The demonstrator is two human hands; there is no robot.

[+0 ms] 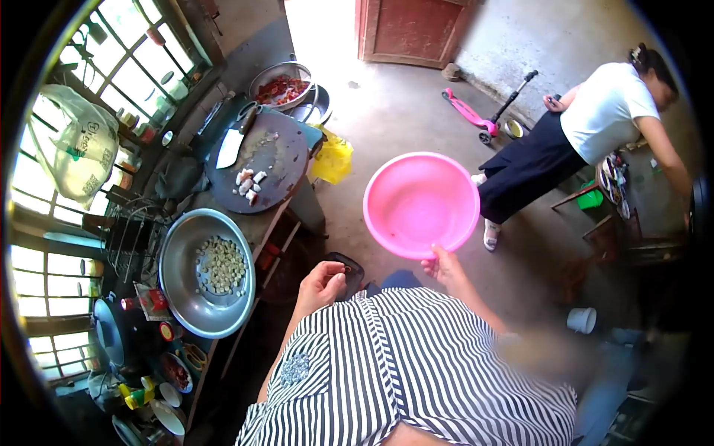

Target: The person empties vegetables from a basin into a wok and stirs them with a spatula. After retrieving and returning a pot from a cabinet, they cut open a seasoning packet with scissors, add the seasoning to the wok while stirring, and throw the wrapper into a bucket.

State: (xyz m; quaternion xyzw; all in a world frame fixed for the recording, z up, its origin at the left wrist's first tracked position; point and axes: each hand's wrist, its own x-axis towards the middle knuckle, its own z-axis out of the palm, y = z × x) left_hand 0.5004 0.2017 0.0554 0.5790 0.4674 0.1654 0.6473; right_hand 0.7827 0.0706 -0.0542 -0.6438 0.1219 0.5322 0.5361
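We gripped a round pink plastic basin [422, 204] by its rim in our right hand [448, 270], our left hand [320, 286] loosely curled, whether empty we could not tell

barred windows [134, 48], left | grey floor [379, 126] | pale wall [535, 48] | red door [413, 31] | bright doorway [321, 30]

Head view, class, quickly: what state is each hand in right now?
Left hand: loosely curled; whether it holds anything cannot be told.
Right hand: closed, holding the pink basin at its near edge.
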